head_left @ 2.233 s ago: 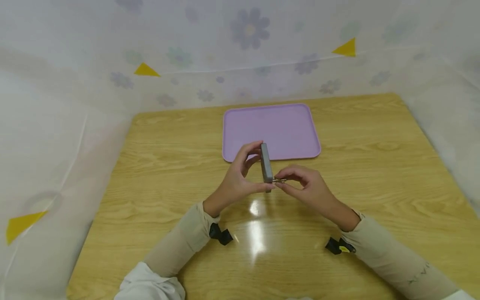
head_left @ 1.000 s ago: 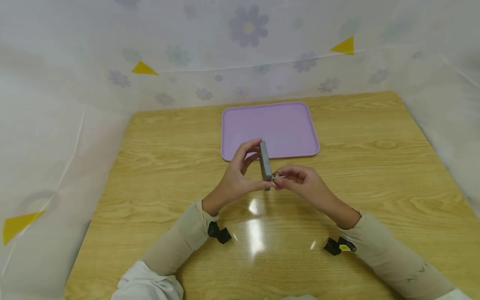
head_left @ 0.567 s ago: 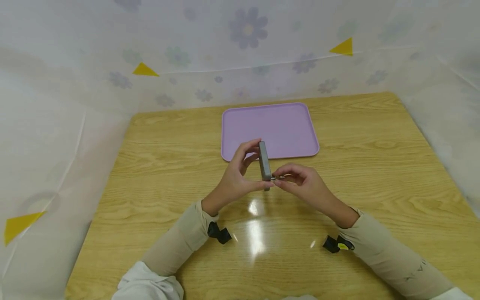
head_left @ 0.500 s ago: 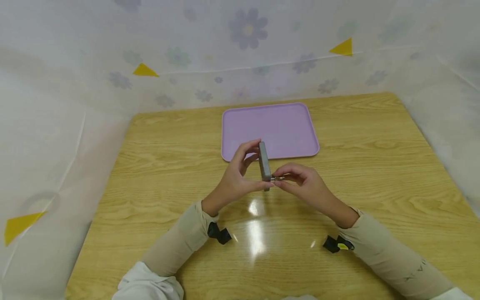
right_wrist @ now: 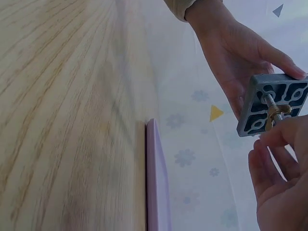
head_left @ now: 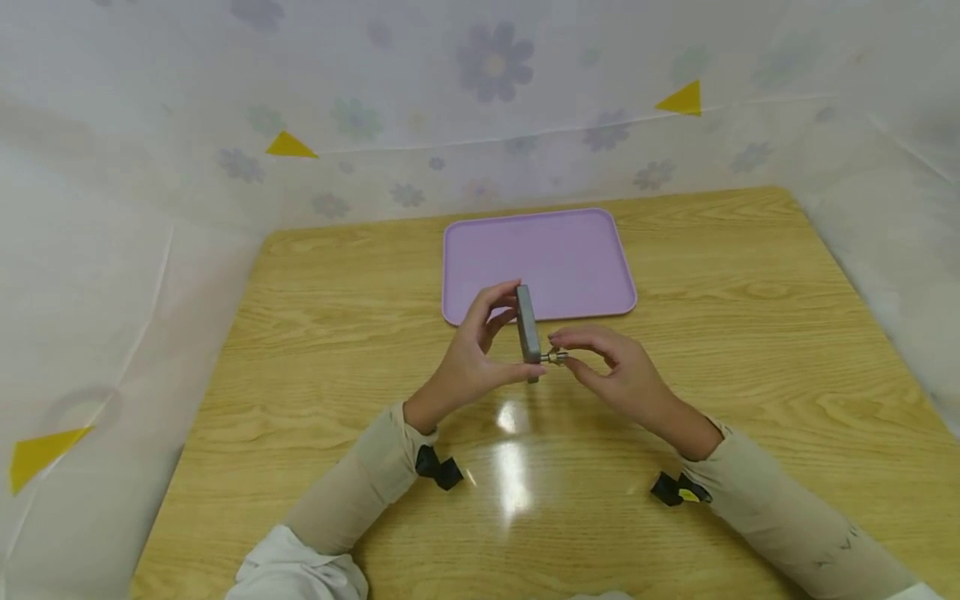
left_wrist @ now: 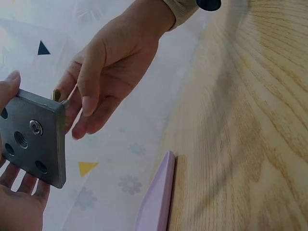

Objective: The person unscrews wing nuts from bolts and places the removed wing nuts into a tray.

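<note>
My left hand grips a grey square plate by its edges, holding it upright above the table. Round holes and a bolt head show on one face in the left wrist view; the other face is ribbed. From the ribbed face a threaded bolt sticks out toward my right hand, with a brass wing nut on its shaft. My right thumb and index finger are spread apart around the wing nut, not pinching it. Whether a fingertip touches a wing, I cannot tell.
A shallow purple tray lies on the wood-grain table behind the hands. Flower-patterned white sheeting hangs along the back and sides, with yellow triangles on it. Small black devices are strapped at both wrists.
My right thumb and index finger, earlier pinching at the wing nut, have spread apart, and the nut shows more fully. The left hand and plate stay nearly in place.
</note>
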Motion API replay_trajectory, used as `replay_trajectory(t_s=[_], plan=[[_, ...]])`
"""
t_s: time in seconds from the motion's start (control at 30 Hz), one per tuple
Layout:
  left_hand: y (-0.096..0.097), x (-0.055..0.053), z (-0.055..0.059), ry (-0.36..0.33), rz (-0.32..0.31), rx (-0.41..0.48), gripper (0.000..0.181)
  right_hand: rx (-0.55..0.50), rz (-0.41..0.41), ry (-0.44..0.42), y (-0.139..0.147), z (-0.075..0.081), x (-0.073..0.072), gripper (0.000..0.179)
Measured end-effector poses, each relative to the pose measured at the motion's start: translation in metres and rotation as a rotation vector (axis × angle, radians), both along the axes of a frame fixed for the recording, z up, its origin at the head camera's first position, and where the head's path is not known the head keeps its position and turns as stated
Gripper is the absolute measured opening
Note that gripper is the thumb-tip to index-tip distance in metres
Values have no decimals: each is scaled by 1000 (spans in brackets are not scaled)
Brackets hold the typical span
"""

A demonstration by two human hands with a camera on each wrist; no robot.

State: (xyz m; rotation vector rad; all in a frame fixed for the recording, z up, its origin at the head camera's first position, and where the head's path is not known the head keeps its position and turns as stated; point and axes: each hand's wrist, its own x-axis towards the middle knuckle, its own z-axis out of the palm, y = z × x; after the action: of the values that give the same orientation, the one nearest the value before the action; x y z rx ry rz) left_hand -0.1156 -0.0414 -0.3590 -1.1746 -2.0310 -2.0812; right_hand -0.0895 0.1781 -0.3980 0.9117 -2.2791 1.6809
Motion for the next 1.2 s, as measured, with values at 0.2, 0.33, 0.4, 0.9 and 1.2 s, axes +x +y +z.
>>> replay_trajectory(t_s=[0.2, 0.33, 0.4, 0.9, 1.2], plan=[[-1, 0, -1, 7, 6, 9, 95, -138, -39, -311, 5, 2, 0, 18], [0, 0, -1, 16, 7, 14, 96, -200, -16, -453, 5, 3, 0, 30], [0, 0, 0, 23, 7, 18, 96, -207, 5, -465, 5, 3, 0, 34], [2, 1, 1, 17, -7, 8, 95, -209, 59, -519, -1, 8, 2, 37], [1, 2, 1, 4, -7, 3, 95, -178, 56, -533, -3, 8, 4, 20]])
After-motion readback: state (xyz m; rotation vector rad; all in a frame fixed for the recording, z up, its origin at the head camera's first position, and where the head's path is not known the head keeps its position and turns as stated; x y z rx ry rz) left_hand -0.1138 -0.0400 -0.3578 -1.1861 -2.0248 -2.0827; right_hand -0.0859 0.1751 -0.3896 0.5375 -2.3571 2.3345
